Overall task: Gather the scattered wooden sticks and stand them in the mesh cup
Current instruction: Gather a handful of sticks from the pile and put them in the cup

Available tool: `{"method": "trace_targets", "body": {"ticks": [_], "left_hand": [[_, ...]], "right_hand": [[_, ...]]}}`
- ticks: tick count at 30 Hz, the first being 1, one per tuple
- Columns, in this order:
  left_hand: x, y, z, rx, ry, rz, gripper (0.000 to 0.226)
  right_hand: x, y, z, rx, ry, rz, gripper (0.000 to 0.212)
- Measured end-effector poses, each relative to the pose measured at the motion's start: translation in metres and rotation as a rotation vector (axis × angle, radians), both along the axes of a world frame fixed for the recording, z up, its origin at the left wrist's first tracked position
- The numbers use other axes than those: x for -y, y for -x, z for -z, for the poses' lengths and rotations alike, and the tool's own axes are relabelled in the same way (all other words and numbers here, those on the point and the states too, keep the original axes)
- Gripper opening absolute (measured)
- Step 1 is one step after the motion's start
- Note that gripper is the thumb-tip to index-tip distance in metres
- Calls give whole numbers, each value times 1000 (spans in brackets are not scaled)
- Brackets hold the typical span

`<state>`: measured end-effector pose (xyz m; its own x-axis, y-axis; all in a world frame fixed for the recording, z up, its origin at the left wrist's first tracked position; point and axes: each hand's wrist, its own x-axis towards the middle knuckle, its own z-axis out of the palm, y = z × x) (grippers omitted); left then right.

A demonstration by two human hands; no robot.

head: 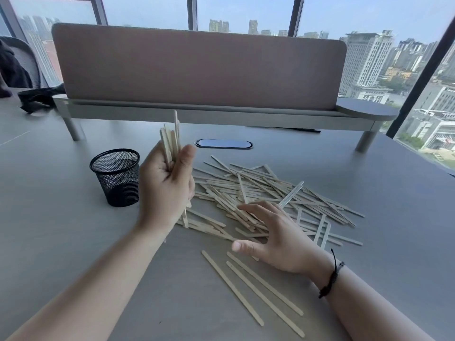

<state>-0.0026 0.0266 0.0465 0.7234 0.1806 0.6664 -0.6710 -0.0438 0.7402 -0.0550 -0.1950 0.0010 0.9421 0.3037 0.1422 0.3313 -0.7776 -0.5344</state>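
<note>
upright, left hand [167,178] grips a stick bundle [171,141]; right hand [273,237] splayed over flat sticks [270,188].

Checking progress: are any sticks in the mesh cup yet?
No: the mesh cup holds no sticks; the left hand grips a bundle beside it.

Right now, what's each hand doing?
Left hand: grips a bundle of sticks.
Right hand: open over the stick pile, holding nothing.
</note>
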Motion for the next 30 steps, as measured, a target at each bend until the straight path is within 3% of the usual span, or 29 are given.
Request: {"method": "trace_targets", "body": {"ticks": [14,20,25,30], "left_hand": [[6,15,-20,-160,279,190,40],[-1,8,-23,-418,500,318,38],[-7,10,-33,-426,468,308,37],[-5,7,-40,-476,316,366,32]], "right_hand": [[3,-5,3,-7,43,94,69],[1,-6,6,11,87,136,65],[-5,-6,8,32,154,179,69],[-10,-8,10,74,197,224,71]]}}
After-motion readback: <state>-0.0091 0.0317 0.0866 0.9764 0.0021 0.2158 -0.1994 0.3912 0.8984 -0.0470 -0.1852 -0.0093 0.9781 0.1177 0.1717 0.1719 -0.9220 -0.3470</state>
